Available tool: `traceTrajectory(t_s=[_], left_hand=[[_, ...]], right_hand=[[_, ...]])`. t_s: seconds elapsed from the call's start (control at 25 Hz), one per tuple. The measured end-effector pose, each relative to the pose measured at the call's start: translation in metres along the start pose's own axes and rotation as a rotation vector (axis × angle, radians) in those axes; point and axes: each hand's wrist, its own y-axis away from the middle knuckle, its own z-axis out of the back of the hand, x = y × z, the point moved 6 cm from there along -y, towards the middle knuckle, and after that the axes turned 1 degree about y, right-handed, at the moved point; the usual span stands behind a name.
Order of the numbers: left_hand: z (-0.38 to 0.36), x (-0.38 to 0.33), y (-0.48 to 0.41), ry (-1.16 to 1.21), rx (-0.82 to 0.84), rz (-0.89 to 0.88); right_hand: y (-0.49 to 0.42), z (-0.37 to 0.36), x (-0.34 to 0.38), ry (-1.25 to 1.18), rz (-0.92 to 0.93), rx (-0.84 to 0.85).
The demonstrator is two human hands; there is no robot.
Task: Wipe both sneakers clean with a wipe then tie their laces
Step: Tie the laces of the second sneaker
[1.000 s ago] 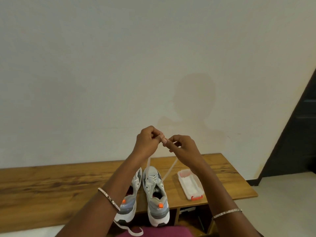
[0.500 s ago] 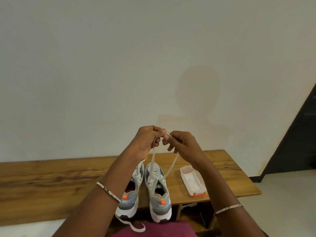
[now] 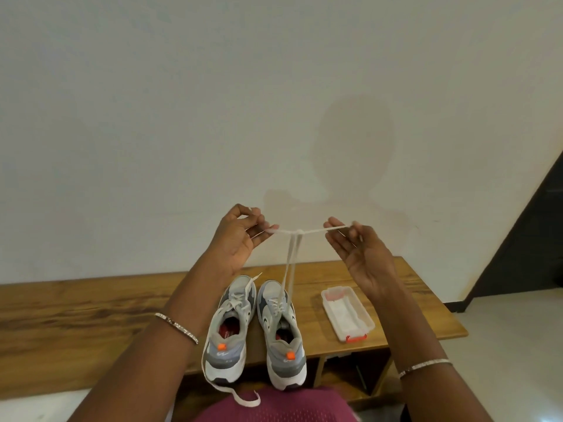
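White flat lace (image 3: pixel 289 263) rises in two strands from the right sneaker (image 3: pixel 281 327) to a single crossed knot held in the air, and its two ends run out sideways to the hands. The left hand (image 3: pixel 240 239) has its fingers curled and pinches one end between thumb and fingertips. The right hand (image 3: pixel 362 257) is turned palm up with most fingers loosely extended. The other end lies over its forefinger and looks pinched under the thumb, though the contact is hard to make out against the pale wall (image 3: pixel 152 117). How much lace hangs past either pinch cannot be told.

Both sneakers stand side by side on the wooden bench (image 3: pixel 76 309), toes to the wall and heels overhanging its front edge. Whether they touch cannot be told. The left sneaker (image 3: pixel 227 333) has an untied lace (image 3: pixel 240 397). One end lies over the toe; the other trails from the heel, below the front edge, onto a magenta garment (image 3: pixel 274 406) that the bottom of the view cuts off. The bench's left end is cut off as well.

Near the bench's right end, beside the right sneaker but apart from it, lies a clear plastic tub (image 3: pixel 367 318) with an orange clasp. Inside is a flat white wipe (image 3: pixel 342 312), or perhaps a stack of them. Whether a lid covers the tub is unclear.
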Motion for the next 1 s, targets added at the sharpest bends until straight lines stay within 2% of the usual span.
traceTrajectory(t_s=[0.08,0.16,0.2,0.28,0.36,0.44,0.48,0.56,0.64,0.72,0.76,0.8,0.84,0.88,1.0], left_hand=[[0.02,0.002,-0.007,-0.229,-0.019,-0.081],[0.041,0.0,-0.011,-0.687,-0.015,-0.196],[0.05,0.0,-0.012,-0.983,0.007,-0.253],[0.069,0.011,-0.012,-1.552,0.16,-0.264],[0.092,0.03,-0.01,-1.943,0.342,-0.138],[0.108,0.039,-0.009,-2.052,0.359,-0.068],[0.11,0.039,-0.009,-1.977,0.328,-0.084],[0.107,0.039,-0.006,-1.616,0.194,-0.083],[0.101,0.048,-0.004,-1.015,0.104,0.054],[0.086,0.066,-0.006,-0.354,0.156,0.199],[0.079,0.072,-0.009,-0.117,0.159,0.251],[0.072,0.077,-0.012,0.017,0.138,0.279],[0.068,0.082,-0.016,0.026,0.104,0.287],[0.062,0.085,-0.019,-0.074,0.081,0.263],[0.054,0.092,-0.027,-0.636,0.134,0.134]], right_hand=[[-0.003,0.027,-0.004,-0.189,-0.036,-0.123],[-0.004,0.06,-0.008,-0.092,-0.032,-0.277],[-0.004,0.081,-0.007,0.073,-0.001,-0.363],[0.001,0.116,0.002,0.569,0.135,-0.461],[0.002,0.134,0.004,1.128,0.261,-0.412],[-0.003,0.142,-0.007,1.628,0.231,-0.272],[-0.006,0.144,-0.02,1.79,0.112,-0.152],[-0.008,0.147,-0.051,1.929,-0.189,0.16],[-0.005,0.136,-0.071,1.835,-0.259,0.346],[-0.003,0.114,-0.078,1.499,-0.228,0.325],[-0.005,0.103,-0.081,1.272,-0.228,0.289],[-0.008,0.089,-0.084,1.037,-0.222,0.263],[-0.012,0.079,-0.088,0.815,-0.219,0.225],[-0.018,0.073,-0.092,0.602,-0.226,0.167],[-0.034,0.069,-0.106,-0.028,-0.332,-0.071]])
